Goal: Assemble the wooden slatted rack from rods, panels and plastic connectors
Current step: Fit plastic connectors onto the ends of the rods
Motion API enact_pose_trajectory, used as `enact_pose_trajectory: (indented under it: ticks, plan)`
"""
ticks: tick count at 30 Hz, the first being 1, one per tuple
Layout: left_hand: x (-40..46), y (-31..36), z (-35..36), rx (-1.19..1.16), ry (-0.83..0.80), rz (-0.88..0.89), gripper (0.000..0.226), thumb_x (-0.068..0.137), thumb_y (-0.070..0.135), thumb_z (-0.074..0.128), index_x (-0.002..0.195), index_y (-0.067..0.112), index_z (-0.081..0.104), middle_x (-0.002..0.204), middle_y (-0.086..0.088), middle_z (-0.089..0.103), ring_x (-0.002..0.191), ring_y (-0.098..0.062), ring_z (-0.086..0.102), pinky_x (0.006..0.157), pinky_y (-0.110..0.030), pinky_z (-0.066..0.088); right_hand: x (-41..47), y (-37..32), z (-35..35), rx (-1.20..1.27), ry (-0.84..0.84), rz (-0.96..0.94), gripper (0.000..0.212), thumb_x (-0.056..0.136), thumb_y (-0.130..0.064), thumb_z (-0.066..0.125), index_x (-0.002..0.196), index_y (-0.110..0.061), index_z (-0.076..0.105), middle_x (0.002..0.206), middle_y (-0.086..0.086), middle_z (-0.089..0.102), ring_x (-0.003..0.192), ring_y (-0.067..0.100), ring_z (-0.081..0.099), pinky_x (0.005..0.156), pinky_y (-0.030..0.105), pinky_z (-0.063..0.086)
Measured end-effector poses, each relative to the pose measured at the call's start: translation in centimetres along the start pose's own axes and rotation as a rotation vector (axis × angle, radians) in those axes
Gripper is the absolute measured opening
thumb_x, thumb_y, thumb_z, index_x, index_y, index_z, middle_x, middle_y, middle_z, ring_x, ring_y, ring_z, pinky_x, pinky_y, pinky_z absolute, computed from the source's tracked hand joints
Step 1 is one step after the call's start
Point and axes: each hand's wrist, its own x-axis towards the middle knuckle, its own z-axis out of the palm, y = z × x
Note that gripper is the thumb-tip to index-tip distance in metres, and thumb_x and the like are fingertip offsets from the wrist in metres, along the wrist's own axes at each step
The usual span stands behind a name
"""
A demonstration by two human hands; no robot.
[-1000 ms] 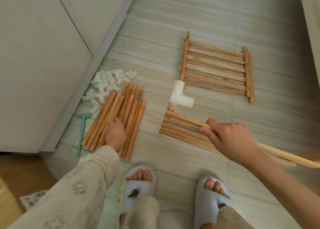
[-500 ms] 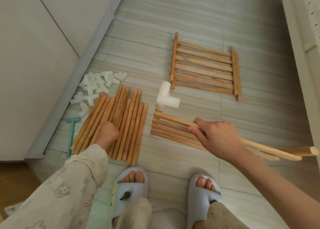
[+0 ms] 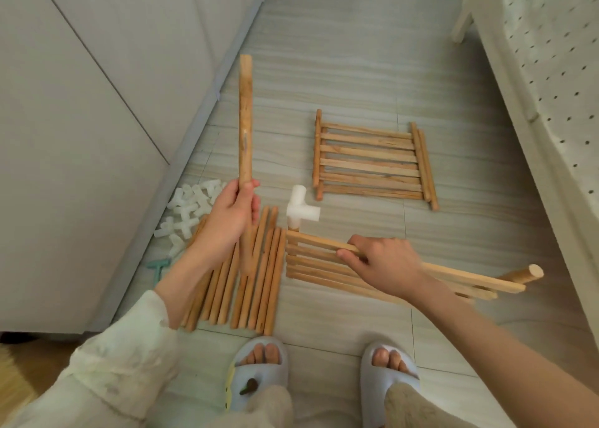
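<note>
Since a moment ago my left hand [image 3: 228,220] has come up off the pile of loose rods [image 3: 246,285] with one rod [image 3: 245,116] in it; fingers and thumb are wrapped round its lower end, and it stands nearly upright toward the upper left of the frame.

Nearest, at the bottom edge, are my two slippers [image 3: 259,372] on the tiled floor [image 3: 340,314]. Just above them the loose rods lie side by side at lower centre. Right of the pile, my right hand [image 3: 382,260] grips the top slat of the slatted panel [image 3: 311,262], fingers curled over it. That panel's left corner sits in a white plastic connector [image 3: 301,209]. Left of the pile, by the cabinet [image 3: 81,136], lie a heap of spare white connectors [image 3: 189,210] and a teal tool [image 3: 158,269]. Farther off, right of centre, a second slatted panel [image 3: 372,162] lies flat.
</note>
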Motion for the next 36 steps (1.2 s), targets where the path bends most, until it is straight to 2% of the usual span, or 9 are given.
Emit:
enact_pose_trajectory:
  ticks: [2,6,12,17,21,24,27,32,36]
  plan:
    - [-0.7,1.9,0.8,-0.006,-0.077,0.021,0.022,0.103,0.028,0.031,0.102,0.024,0.053,0.073,0.005,0.056,0.068,-0.008,0.050,0.075,-0.027,0.043,-0.1,-0.2,-0.2,0.069,0.012,0.028,0.044,0.095,-0.057,0.029,0.109,-0.026,0.056,0.092,-0.007,0.065,0.083,0.017,0.063,0.069,0.029,0.047]
    - [-2.3,4.1,2.9,0.097,-0.147,0.060,0.044,0.104,0.034,0.021,0.100,0.021,0.063,0.107,0.019,0.058,0.100,0.006,0.048,0.086,-0.005,0.030,-0.5,-0.4,-0.4,0.266,0.049,0.103,0.037,0.096,-0.051,0.035,0.108,-0.026,0.058,0.099,-0.007,0.064,0.090,0.015,0.060,0.073,0.028,0.044]
    - [-3.1,2.9,6.6,0.222,-0.156,0.074,0.028,0.103,0.037,0.021,0.094,0.035,0.047,0.124,0.009,0.059,0.118,-0.005,0.045,0.099,-0.024,0.026,-1.1,-0.1,0.1,0.427,0.163,0.133,0.035,0.101,-0.033,0.035,0.104,-0.011,0.063,0.101,0.005,0.062,0.095,0.024,0.058,0.079,0.034,0.043]
    - [-3.5,1.7,6.7,0.333,-0.139,0.137,0.028,0.101,0.036,0.025,0.097,0.034,0.052,0.119,0.005,0.052,0.120,-0.011,0.036,0.092,-0.023,0.026,0.6,-1.0,-3.1,0.716,0.333,0.206,0.036,0.100,-0.030,0.038,0.096,-0.008,0.066,0.092,0.004,0.066,0.086,0.016,0.060,0.081,0.032,0.046]
    - [-3.8,1.7,6.8,0.361,-0.138,0.138,0.034,0.101,0.038,0.023,0.110,0.024,0.053,0.114,0.009,0.044,0.123,-0.008,0.028,0.091,-0.024,0.024,3.5,-3.3,-7.6,1.059,0.330,0.210,0.041,0.098,-0.044,0.037,0.102,-0.014,0.065,0.086,-0.005,0.064,0.072,0.002,0.054,0.067,0.019,0.042]
    - [-3.8,1.7,6.9,0.413,-0.136,0.175,0.034,0.102,0.036,0.024,0.112,0.020,0.052,0.111,0.011,0.045,0.128,-0.012,0.026,0.092,-0.026,0.025,5.2,-4.3,-8.9,1.066,0.296,0.187,0.046,0.094,-0.048,0.046,0.094,-0.005,0.065,0.080,0.007,0.059,0.071,0.008,0.049,0.069,0.030,0.044]
    - [-3.8,1.4,6.8,0.405,-0.145,0.166,0.032,0.101,0.038,0.024,0.113,0.024,0.050,0.108,0.014,0.042,0.126,-0.015,0.029,0.094,-0.029,0.029,6.0,-4.9,-8.8,1.076,0.282,0.183,0.034,0.098,-0.036,0.045,0.084,-0.006,0.054,0.070,0.000,0.054,0.063,0.011,0.049,0.067,0.029,0.042]
    - [-3.4,0.6,5.8,0.194,-0.161,0.198,0.025,0.103,0.025,0.026,0.124,0.035,0.036,0.132,0.010,0.043,0.127,-0.007,0.035,0.106,-0.029,0.030,5.0,-2.9,-11.6,1.505,0.401,0.272,0.021,0.103,-0.020,0.030,0.091,-0.009,0.044,0.060,0.005,0.051,0.050,0.018,0.052,0.052,0.031,0.047]
    - [-3.3,-0.2,5.7,0.079,-0.120,-0.002,0.034,0.102,0.034,0.029,0.134,0.024,0.038,0.130,0.006,0.044,0.120,-0.010,0.041,0.099,-0.026,0.035,1.5,1.7,-12.5,1.179,0.186,0.309,0.023,0.103,-0.026,0.032,0.091,-0.018,0.051,0.062,0.003,0.041,0.043,0.012,0.038,0.039,0.021,0.032]
